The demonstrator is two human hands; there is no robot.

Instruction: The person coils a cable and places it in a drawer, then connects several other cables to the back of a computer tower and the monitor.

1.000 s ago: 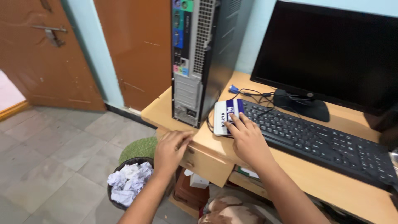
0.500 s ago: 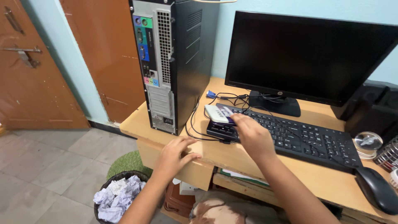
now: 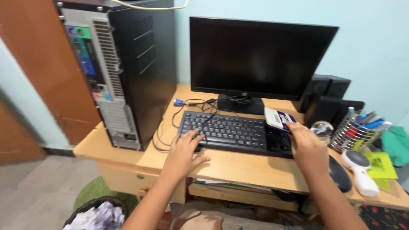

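Two bare hands work at a wooden desk (image 3: 251, 170), the largest surface in view. Upon its left end stands a black computer tower (image 3: 123, 72), rear panel turned toward the viewer; at centre rises a dark flat monitor (image 3: 260, 57) on its stand. A black keyboard (image 3: 232, 130) lies before the monitor, with loose cables (image 3: 170, 123) trailing from its left edge toward the tower. Black speakers (image 3: 330, 100) sit right of the monitor, followed by a wire-mesh pen holder (image 3: 353, 134), a black mouse (image 3: 341, 174) and a white handheld device (image 3: 362, 170). The left hand (image 3: 183, 155) rests flat on the keyboard's near left corner, fingers spread apart, holding nothing. The right hand (image 3: 306, 147) hovers over the keyboard's right end, its fingers pinched on a small white-and-blue box (image 3: 277, 119), which is raised and tilted above the number keys. A bin of crumpled paper (image 3: 96, 215) stands on the floor below.
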